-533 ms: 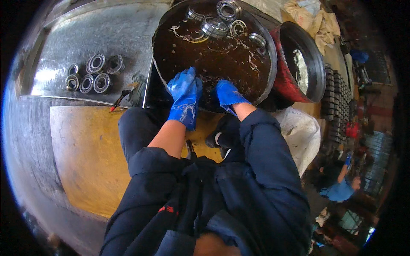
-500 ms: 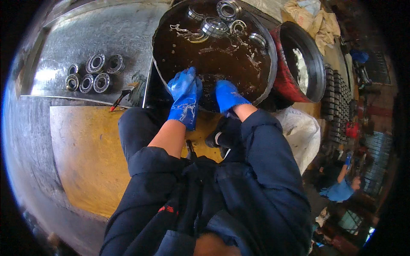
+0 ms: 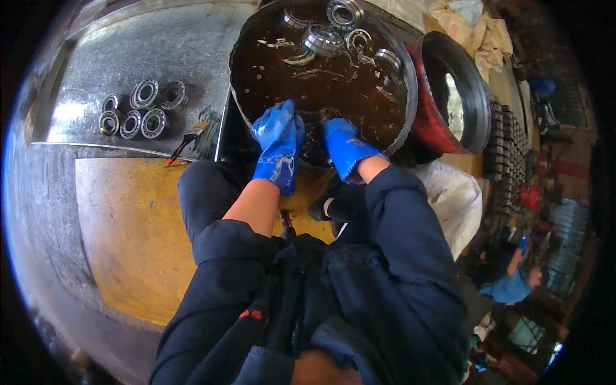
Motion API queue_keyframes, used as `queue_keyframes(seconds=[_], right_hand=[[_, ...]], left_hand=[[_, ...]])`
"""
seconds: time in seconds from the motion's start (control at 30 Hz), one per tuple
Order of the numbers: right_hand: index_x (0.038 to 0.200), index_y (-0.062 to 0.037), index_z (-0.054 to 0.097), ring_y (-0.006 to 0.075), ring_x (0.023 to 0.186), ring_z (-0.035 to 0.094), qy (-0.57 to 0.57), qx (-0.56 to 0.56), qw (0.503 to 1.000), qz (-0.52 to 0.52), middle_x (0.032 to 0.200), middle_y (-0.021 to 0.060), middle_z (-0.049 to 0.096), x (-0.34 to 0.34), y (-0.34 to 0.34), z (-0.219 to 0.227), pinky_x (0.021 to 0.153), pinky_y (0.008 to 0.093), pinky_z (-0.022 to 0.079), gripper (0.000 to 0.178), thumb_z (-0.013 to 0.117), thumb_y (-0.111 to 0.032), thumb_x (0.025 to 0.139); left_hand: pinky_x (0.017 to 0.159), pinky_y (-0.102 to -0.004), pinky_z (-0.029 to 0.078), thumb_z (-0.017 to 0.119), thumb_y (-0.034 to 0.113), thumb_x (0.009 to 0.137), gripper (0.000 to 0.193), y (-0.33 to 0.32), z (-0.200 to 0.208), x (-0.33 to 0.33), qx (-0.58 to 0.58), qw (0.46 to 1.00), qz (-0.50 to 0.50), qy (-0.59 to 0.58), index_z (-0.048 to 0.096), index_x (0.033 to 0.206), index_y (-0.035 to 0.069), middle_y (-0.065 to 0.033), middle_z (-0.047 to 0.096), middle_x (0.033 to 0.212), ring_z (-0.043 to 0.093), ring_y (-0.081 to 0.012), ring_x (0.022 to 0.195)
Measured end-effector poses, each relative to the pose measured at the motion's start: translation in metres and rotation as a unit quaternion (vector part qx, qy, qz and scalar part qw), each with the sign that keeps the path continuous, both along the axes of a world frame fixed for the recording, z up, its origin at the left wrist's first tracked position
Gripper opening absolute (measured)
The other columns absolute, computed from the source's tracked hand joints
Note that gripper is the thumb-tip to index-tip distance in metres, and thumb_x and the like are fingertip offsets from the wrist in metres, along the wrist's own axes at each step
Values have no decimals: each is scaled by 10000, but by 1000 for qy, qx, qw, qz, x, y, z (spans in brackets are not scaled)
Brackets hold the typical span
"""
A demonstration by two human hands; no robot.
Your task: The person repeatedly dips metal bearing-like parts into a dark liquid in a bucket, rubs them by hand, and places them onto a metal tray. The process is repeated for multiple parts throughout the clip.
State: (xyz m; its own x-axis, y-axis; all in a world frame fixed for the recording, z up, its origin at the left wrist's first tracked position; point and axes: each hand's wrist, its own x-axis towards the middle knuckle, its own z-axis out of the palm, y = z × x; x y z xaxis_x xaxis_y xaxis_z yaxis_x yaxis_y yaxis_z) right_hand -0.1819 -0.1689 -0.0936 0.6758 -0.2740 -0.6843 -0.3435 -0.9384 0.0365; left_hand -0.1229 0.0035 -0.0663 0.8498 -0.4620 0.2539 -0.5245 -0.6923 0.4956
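Both my hands wear blue rubber gloves and are at the near side of a round drum (image 3: pixel 414 96) holding dark brown liquid. My left hand (image 3: pixel 278 131) is closed just inside the rim, its fingers curled; whatever it grips is hidden. Beside it, my right hand (image 3: pixel 343 144) reaches down to the liquid, and its fingertips are out of sight. Several metal roller bearings (image 3: pixel 323 40) and bearing rings sit along the drum's far side, partly in the liquid. Ripples and pale streaks of froth show on the surface.
On the metal tray (image 3: pixel 167 51) at left stand several bearings (image 3: pixel 145 94) in a cluster. A paintbrush (image 3: pixel 187 142) lies at its near edge. Right of the drum is a red drum (image 3: pixel 423 96), with a white sack (image 3: pixel 459 205) nearer. Another person (image 3: pixel 510 285) is at far right.
My right hand has shifted slightly, its wrist turning and its cuff moving to the right. The froth on the liquid has drifted and broken up. My left hand stays nearly in place.
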Motion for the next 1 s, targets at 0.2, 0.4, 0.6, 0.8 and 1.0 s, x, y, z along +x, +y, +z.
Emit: queue_keyframes(seconds=[0.2,0.4,0.6,0.8,1.0], right_hand=[[1270,-153,711,336,1234,631,-117,-134,971,158,1353,136,652,-7,-9,-68,1013,447,496,381,553,-327,970],[1212,-76,725,322,1196,656,-147,81,983,-74,1298,131,685,-41,-23,-23,976,459,518,472,686,-413,885],[1298,-69,675,330,1254,618,41,-56,993,100,1357,178,636,7,10,-1,1052,470,465,542,474,-478,1004],[1205,-43,709,422,1130,653,-232,70,969,-44,1212,242,682,-28,-15,1,933,459,528,371,568,-282,959],[1186,-75,725,399,1096,678,-52,12,999,11,1204,200,701,-4,8,2,907,492,527,348,534,-275,974]], left_hand=[[851,-428,576,695,161,754,322,-10,10,-7,-60,997,6,-41,729,1069,98,-135,745,991,709,-325,916],[838,-430,574,704,173,756,348,-10,8,-7,-31,999,5,-30,720,1095,101,-133,740,981,706,-326,909],[829,-428,574,702,182,762,361,-16,8,-11,-27,999,-7,-28,713,1114,101,-133,735,984,704,-327,905],[841,-422,575,710,187,763,346,-5,4,-4,-51,998,11,-34,723,1097,94,-147,739,1002,707,-335,914],[845,-418,577,713,186,751,355,-7,12,-9,-25,1000,-5,-11,724,1093,93,-142,742,1009,709,-337,912]])
